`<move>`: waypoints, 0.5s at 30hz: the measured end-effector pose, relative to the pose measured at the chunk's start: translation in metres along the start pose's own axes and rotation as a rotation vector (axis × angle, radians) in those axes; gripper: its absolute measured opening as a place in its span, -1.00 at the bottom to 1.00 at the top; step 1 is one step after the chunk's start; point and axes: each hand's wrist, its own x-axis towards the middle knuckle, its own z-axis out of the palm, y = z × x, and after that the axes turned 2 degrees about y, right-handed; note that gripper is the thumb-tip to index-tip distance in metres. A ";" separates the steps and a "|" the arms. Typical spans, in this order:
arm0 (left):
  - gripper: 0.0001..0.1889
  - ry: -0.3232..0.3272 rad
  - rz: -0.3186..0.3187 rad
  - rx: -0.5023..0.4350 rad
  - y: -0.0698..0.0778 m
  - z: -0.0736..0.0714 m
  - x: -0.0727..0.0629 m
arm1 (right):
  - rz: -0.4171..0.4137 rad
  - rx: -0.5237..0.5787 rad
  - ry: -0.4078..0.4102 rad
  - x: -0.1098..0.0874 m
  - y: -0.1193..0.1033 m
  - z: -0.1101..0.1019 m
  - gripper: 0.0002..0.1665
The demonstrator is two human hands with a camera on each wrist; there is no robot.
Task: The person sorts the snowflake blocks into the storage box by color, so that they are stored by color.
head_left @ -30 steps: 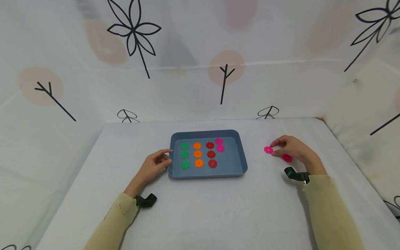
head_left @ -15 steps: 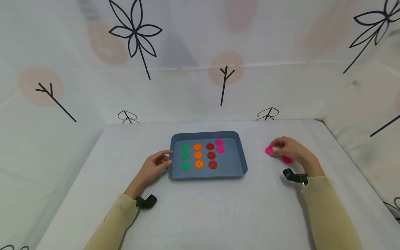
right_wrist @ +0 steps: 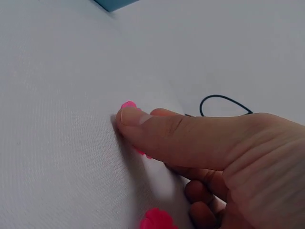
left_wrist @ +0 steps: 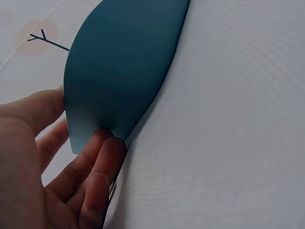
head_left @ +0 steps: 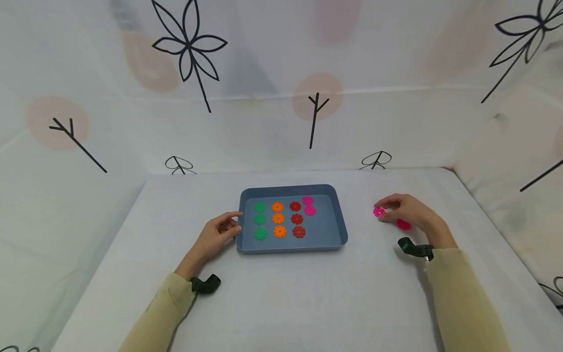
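Note:
My right hand (head_left: 411,212) is on the white tabletop, right of the tray. Its thumb and forefinger pinch a pink notched plastic disc (head_left: 378,212), mostly covered by the thumb in the right wrist view. Below that hand lies a second pink disc (right_wrist: 158,219), apart from the fingers. My left hand (head_left: 217,233) holds the left end of a blue-grey tray (head_left: 325,243), its fingertips against the outer wall (left_wrist: 119,71). On the tray sit columns of notched discs: three green (head_left: 260,219), three orange (head_left: 279,218), three red (head_left: 297,218) and two pink (head_left: 310,210).
A white cloth covers the table (head_left: 281,303). Patterned fabric walls (head_left: 264,132) stand behind it and at both sides. A dark wrist camera (head_left: 206,284) is strapped to my left wrist, another camera (head_left: 415,249) to my right.
My right thumb and fingers have shifted slightly left, farther over the pink disc. My left hand, the tray and the discs on it keep their places.

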 end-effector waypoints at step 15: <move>-0.58 0.004 -0.010 -0.009 0.004 0.000 -0.001 | -0.003 0.038 0.044 0.001 0.003 0.002 -0.55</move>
